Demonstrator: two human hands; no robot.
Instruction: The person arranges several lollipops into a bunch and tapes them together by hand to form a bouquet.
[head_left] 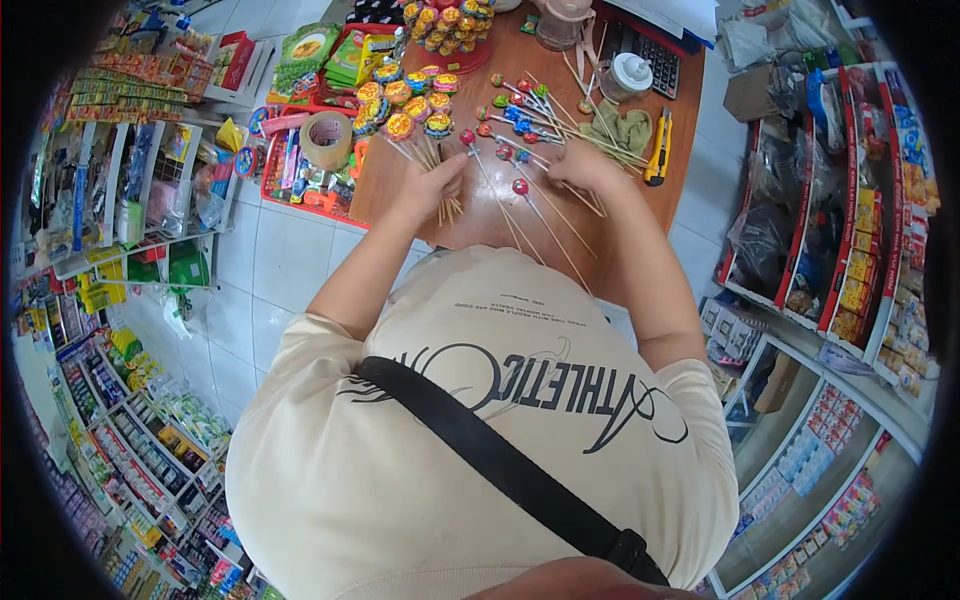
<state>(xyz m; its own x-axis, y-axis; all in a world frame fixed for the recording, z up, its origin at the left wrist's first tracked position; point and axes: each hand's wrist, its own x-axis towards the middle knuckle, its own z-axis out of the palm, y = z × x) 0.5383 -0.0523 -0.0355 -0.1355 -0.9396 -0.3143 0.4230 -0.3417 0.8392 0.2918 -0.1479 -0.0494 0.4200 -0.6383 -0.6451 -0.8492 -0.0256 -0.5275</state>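
My left hand point(437, 188) is closed around a bunch of thin wooden skewers, topped by a cluster of lollipops point(408, 98) in yellow, blue and pink wrappers. My right hand point(588, 168) is over loose lollipops on long sticks; its fingertips are pressed together at a lollipop stick, partly hidden by the hand. Between the hands, a red-wrapped lollipop point(520, 187) on a stick lies on the brown table point(480, 225). Beyond my right hand lie more lollipops point(522, 113) in red, green and blue wrappers, their sticks pointing toward me.
A yellow box cutter point(658, 148) and crumpled green cloth point(622, 128) lie at right. Behind them stand a white-lidded jar point(628, 76) and a calculator point(652, 58). A tape roll point(326, 138) sits on a red basket point(285, 198) at left. Stocked shelves line both sides.
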